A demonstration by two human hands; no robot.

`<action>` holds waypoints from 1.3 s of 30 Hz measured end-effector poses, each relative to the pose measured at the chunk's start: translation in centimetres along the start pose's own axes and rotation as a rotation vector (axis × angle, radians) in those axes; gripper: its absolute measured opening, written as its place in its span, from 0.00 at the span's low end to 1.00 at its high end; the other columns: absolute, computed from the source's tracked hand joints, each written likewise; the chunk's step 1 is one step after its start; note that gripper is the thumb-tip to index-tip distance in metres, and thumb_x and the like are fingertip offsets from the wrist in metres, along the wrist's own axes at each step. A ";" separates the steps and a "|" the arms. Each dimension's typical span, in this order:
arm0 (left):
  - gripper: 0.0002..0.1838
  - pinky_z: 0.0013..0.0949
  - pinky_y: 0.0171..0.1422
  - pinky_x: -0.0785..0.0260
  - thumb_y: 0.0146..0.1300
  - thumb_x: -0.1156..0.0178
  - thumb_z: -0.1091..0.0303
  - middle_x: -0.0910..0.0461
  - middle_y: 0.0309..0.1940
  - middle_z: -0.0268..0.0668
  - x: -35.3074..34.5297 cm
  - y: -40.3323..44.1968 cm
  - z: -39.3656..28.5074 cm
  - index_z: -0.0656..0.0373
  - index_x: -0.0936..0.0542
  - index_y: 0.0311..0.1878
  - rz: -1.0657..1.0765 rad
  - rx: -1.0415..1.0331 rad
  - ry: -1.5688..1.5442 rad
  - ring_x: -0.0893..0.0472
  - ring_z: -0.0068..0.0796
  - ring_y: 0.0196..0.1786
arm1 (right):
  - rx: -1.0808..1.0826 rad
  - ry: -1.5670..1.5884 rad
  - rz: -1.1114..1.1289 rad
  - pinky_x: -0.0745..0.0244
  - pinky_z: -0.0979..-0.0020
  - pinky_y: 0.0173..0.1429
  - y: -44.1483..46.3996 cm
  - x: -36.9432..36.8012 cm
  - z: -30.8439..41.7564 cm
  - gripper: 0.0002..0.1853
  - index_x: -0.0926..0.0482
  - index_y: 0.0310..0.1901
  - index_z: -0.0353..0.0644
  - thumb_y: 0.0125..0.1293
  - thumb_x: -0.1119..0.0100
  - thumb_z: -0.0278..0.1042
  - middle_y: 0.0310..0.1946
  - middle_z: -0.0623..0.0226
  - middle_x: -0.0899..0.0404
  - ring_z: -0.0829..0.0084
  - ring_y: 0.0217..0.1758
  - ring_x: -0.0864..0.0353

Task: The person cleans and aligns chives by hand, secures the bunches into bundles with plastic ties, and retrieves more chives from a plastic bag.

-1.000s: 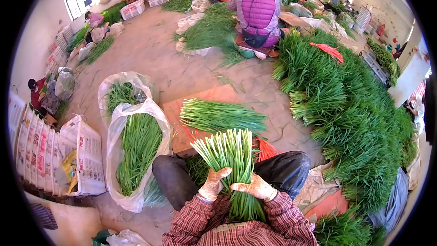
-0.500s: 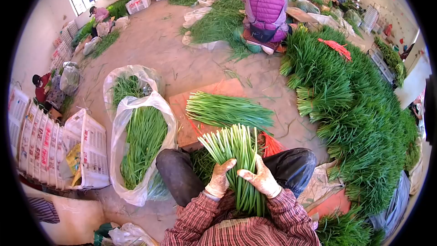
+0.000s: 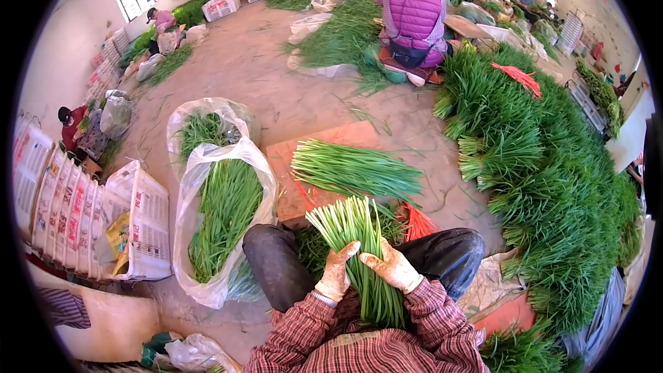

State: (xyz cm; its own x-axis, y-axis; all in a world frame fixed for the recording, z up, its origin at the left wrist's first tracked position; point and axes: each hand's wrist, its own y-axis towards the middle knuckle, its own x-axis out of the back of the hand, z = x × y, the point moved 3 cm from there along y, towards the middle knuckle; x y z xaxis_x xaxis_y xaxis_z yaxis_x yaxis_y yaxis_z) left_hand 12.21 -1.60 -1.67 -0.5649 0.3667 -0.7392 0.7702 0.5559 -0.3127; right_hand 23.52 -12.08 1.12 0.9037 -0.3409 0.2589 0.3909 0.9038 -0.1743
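A bundle of long green stalks (image 3: 356, 235) with pale ends pointing up and away stands tilted over my lap. My left hand (image 3: 337, 271), in a stained whitish glove, is wrapped round its left side. On the right side my right hand (image 3: 391, 266), gloved too, grips the same bundle with the thumb across the front. Just beyond, a loose pile of green stalks (image 3: 356, 169) lies across a reddish-brown board (image 3: 283, 155). Red ties (image 3: 417, 222) lie to the right, beside my knee.
Left are an open plastic bag (image 3: 185, 235) of greens and stacked white crates (image 3: 148, 228). A large heap of tied green bundles (image 3: 545, 186) curves along the right. Ahead, a person in a purple vest (image 3: 414, 17) sits with their back to me; other people sit farther off.
The view has shifted, so the surroundings appear farther right. My hands remain on the bundle; my right hand's fingers opened round it and now lie closer against the stalks.
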 end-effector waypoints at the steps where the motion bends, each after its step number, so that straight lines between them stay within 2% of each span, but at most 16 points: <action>1: 0.24 0.34 0.61 0.26 0.65 0.32 0.69 0.17 0.54 0.34 0.1 0.2 -0.3 0.62 0.24 0.64 -0.010 -0.019 0.014 0.18 0.28 0.54 | -0.111 -0.038 0.051 0.28 0.62 0.69 0.4 0.3 0.5 0.39 0.39 0.75 0.39 0.72 0.38 0.54 0.61 0.49 0.21 0.56 0.65 0.21; 2: 0.23 0.34 0.61 0.25 0.66 0.32 0.70 0.17 0.54 0.35 0.2 0.5 -0.5 0.62 0.23 0.63 -0.021 -0.037 0.027 0.17 0.28 0.54 | -0.137 -0.069 0.089 0.28 0.61 0.69 1.0 0.7 1.3 0.44 0.38 0.74 0.39 0.69 0.36 0.63 0.60 0.47 0.20 0.54 0.65 0.20; 5: 0.23 0.33 0.58 0.24 0.66 0.33 0.72 0.17 0.53 0.35 1.0 2.2 -1.0 0.63 0.23 0.63 -0.048 -0.088 0.021 0.17 0.28 0.52 | -0.179 -0.087 0.174 0.29 0.60 0.70 2.9 1.2 3.2 0.45 0.38 0.74 0.38 0.68 0.36 0.64 0.61 0.46 0.21 0.51 0.67 0.22; 9: 0.21 0.34 0.56 0.22 0.67 0.33 0.73 0.16 0.53 0.37 2.2 4.2 -1.8 0.62 0.22 0.62 -0.152 -0.080 -0.004 0.16 0.29 0.51 | -0.148 -0.166 0.215 0.32 0.59 0.73 7.8 0.2 -0.8 0.48 0.40 0.75 0.36 0.67 0.36 0.65 0.66 0.42 0.25 0.49 0.70 0.26; 13: 0.21 0.35 0.56 0.22 0.67 0.33 0.73 0.16 0.54 0.37 5.1 7.5 -1.1 0.62 0.22 0.62 -0.267 -0.078 -0.092 0.16 0.30 0.52 | -0.236 -0.360 0.250 0.33 0.59 0.74 12.5 -0.8 -4.8 0.47 0.42 0.76 0.35 0.69 0.39 0.64 0.67 0.41 0.27 0.46 0.71 0.27; 14: 0.21 0.35 0.56 0.21 0.67 0.33 0.73 0.16 0.53 0.37 5.1 8.5 -1.4 0.62 0.21 0.62 -0.290 -0.103 -0.137 0.16 0.31 0.52 | -0.247 -0.321 0.306 0.33 0.59 0.73 14.3 -0.7 -5.6 0.45 0.42 0.76 0.36 0.69 0.37 0.59 0.66 0.41 0.27 0.45 0.71 0.28; 15: 0.22 0.36 0.58 0.22 0.66 0.33 0.73 0.17 0.55 0.37 4.8 9.8 -2.1 0.62 0.23 0.63 -0.295 -0.118 -0.169 0.17 0.32 0.54 | -0.143 -0.207 0.338 0.33 0.59 0.73 15.6 -0.2 -3.8 0.41 0.40 0.75 0.38 0.69 0.37 0.53 0.65 0.42 0.26 0.45 0.70 0.27; 17: 0.25 0.37 0.61 0.23 0.66 0.33 0.73 0.18 0.57 0.38 3.0 12.3 -4.1 0.61 0.25 0.66 -0.284 -0.257 -0.224 0.18 0.33 0.55 | -0.053 -0.260 0.327 0.32 0.60 0.72 19.3 1.0 -1.6 0.38 0.37 0.73 0.38 0.69 0.34 0.51 0.63 0.45 0.24 0.51 0.68 0.25; 19: 0.27 0.39 0.63 0.24 0.65 0.33 0.71 0.20 0.58 0.35 3.4 15.9 -4.8 0.59 0.26 0.67 -0.316 -0.334 -0.241 0.20 0.32 0.58 | -0.022 -0.324 0.375 0.33 0.59 0.73 23.2 2.5 1.3 0.38 0.38 0.74 0.40 0.68 0.36 0.48 0.64 0.44 0.25 0.47 0.70 0.27; 24: 0.20 0.37 0.65 0.22 0.72 0.38 0.72 0.21 0.58 0.37 6.0 23.4 -5.8 0.61 0.26 0.65 -0.310 -0.340 -0.407 0.19 0.32 0.58 | 0.011 -0.631 0.336 0.36 0.60 0.77 33.6 3.8 0.9 0.49 0.46 0.80 0.42 0.64 0.33 0.55 0.72 0.43 0.32 0.51 0.76 0.33; 25: 0.19 0.35 0.65 0.22 0.73 0.38 0.74 0.21 0.59 0.37 8.7 25.5 -4.0 0.61 0.26 0.65 -0.374 -0.195 -0.472 0.19 0.32 0.58 | -0.036 -0.721 0.303 0.37 0.60 0.78 35.3 3.7 -0.5 0.50 0.45 0.79 0.39 0.64 0.34 0.57 0.72 0.43 0.32 0.51 0.76 0.33; 27: 0.20 0.37 0.66 0.22 0.72 0.37 0.72 0.22 0.60 0.37 10.4 26.9 -3.3 0.61 0.27 0.65 -0.420 -0.135 -0.434 0.20 0.32 0.59 | -0.049 -0.907 0.289 0.37 0.59 0.78 37.7 2.8 -3.3 0.50 0.44 0.78 0.36 0.63 0.34 0.58 0.72 0.44 0.32 0.51 0.76 0.33; 28: 0.20 0.37 0.66 0.22 0.72 0.37 0.72 0.22 0.60 0.37 11.2 27.4 -3.0 0.61 0.27 0.65 -0.433 -0.130 -0.438 0.20 0.32 0.59 | -0.056 -0.904 0.301 0.37 0.59 0.78 38.4 3.0 -4.6 0.50 0.44 0.78 0.36 0.63 0.34 0.58 0.72 0.44 0.32 0.51 0.76 0.33; 30: 0.33 0.37 0.74 0.31 0.67 0.30 0.69 0.28 0.68 0.39 11.6 26.8 -2.7 0.61 0.32 0.72 -0.449 -0.046 -0.398 0.26 0.32 0.68 | -0.005 -0.864 0.333 0.38 0.59 0.78 38.2 3.3 -4.3 0.50 0.43 0.77 0.34 0.63 0.34 0.58 0.71 0.44 0.31 0.50 0.75 0.32; 35: 0.37 0.42 0.76 0.33 0.66 0.28 0.66 0.31 0.71 0.42 11.8 26.1 -3.1 0.63 0.34 0.74 -0.493 -0.012 -0.311 0.29 0.34 0.71 | 0.044 -0.681 0.441 0.37 0.58 0.77 39.4 5.3 -4.0 0.45 0.40 0.76 0.36 0.64 0.34 0.53 0.69 0.45 0.28 0.50 0.74 0.31; 39: 0.36 0.46 0.74 0.31 0.69 0.31 0.58 0.34 0.75 0.43 11.6 24.6 -4.5 0.61 0.33 0.74 -0.458 0.087 0.027 0.31 0.38 0.74 | 0.142 -0.701 0.389 0.35 0.57 0.75 40.6 5.6 -3.4 0.40 0.36 0.75 0.40 0.65 0.36 0.46 0.67 0.47 0.26 0.49 0.71 0.29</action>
State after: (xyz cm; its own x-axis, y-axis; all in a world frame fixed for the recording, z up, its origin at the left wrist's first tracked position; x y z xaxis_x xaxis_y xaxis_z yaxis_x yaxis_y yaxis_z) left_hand 23.29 19.68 -15.28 -0.8594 0.1177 -0.4976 0.4605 0.6012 -0.6531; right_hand 45.06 21.79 -7.69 0.6327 0.2030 0.7473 0.0028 0.9644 -0.2644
